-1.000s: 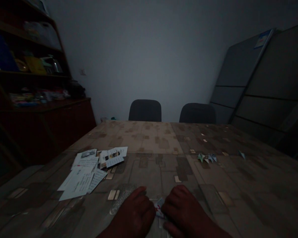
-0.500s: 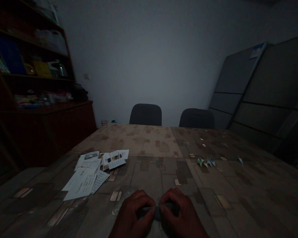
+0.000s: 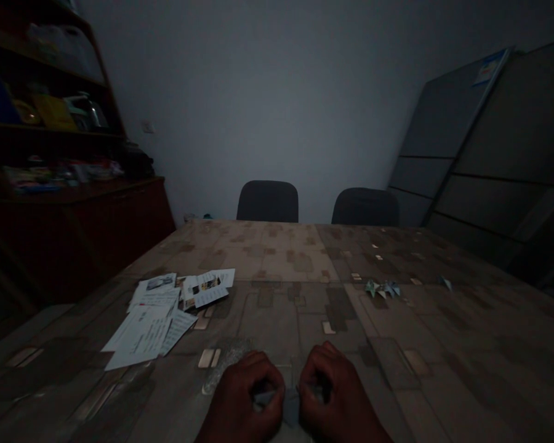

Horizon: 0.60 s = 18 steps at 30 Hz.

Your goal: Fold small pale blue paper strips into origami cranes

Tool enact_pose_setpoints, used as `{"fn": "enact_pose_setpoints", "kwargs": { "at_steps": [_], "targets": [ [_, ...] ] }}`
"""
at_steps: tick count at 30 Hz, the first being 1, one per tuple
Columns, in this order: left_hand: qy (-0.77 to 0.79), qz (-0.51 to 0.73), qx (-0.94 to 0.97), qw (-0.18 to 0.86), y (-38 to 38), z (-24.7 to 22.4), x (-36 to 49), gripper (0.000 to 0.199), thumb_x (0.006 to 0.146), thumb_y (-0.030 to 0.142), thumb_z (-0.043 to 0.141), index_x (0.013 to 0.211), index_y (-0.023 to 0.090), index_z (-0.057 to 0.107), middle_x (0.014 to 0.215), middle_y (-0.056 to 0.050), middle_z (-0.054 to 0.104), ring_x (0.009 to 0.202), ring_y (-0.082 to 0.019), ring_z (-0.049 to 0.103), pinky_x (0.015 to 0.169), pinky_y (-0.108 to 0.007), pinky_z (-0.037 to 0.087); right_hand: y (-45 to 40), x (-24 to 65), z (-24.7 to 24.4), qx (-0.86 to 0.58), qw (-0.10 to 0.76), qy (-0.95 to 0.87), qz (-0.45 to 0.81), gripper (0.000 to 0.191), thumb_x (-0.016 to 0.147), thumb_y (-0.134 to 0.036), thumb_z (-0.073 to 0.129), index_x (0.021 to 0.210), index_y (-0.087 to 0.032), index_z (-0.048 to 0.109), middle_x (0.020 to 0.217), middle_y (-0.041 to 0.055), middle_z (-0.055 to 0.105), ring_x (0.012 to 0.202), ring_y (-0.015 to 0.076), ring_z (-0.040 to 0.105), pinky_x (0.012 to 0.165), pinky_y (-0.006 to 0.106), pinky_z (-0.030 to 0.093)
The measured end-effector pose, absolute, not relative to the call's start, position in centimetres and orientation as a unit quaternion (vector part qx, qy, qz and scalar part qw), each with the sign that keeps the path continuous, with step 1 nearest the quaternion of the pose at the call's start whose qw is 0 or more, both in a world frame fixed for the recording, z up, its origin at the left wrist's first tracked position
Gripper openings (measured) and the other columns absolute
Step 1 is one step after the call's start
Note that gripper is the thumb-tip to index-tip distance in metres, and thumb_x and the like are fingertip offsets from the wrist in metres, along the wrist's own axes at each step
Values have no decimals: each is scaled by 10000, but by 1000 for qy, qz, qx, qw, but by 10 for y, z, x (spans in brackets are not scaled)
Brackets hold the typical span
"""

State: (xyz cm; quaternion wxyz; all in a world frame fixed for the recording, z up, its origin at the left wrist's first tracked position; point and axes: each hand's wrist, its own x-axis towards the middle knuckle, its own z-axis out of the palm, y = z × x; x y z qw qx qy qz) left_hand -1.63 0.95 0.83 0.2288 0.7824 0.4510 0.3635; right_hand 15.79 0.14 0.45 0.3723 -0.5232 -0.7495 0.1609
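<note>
Both hands are low in the middle of the head view, over the near part of the table. My left hand (image 3: pixel 249 397) has its fingers curled and pinches the left side of a small greyish folded paper (image 3: pixel 290 406). On the right side of that paper, my right hand (image 3: pixel 335 394) is closed in a similar pinch. The paper shows between the two hands, and the fingers hide its outer parts. Several small folded paper pieces (image 3: pixel 382 289) lie together on the table to the right, with a single one (image 3: pixel 447 283) farther right.
Printed sheets and cards (image 3: pixel 143 329) lie in a loose pile on the left of the patterned table (image 3: pixel 268 307). Two dark chairs (image 3: pixel 268 202) stand behind its far edge. A dark red shelf cabinet (image 3: pixel 120 215) is at the left, and grey panels (image 3: pixel 434 135) at the right.
The hands have moved slightly apart, and more of the grey paper shows between them. The camera view has shifted a little, so the table and chairs appear higher.
</note>
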Motion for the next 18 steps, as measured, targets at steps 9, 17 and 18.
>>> {"fn": "enact_pose_setpoints", "kwargs": {
  "at_steps": [9, 17, 18],
  "targets": [
    [502, 383, 726, 271, 16, 13, -26, 176, 683, 86, 518, 573, 183, 615, 578, 7, 622, 567, -171, 617, 540, -243, 423, 15, 187, 17, -597, 382, -674, 208, 174, 644, -101, 469, 567, -231, 383, 568, -22, 452, 557, 166, 477, 524, 262, 330],
    [447, 396, 755, 272, 11, 8, -18, 169, 680, 64, 532, 586, 185, 605, 600, 3, 612, 585, -168, 623, 555, -247, 431, 0, 174, 24, -499, 371, -748, 231, 99, 715, -94, 603, 684, -187, 589, 696, 1, 610, 741, 196, 566, 719, 320, 381],
    [443, 394, 759, 268, 10, 8, -17, 171, 681, 62, 533, 588, 186, 604, 600, 3, 612, 585, -167, 621, 552, -246, 429, -1, 172, 22, -491, 370, -753, 233, 109, 719, -93, 613, 673, -188, 588, 685, -4, 606, 737, 194, 562, 715, 316, 377]
  ]
}}
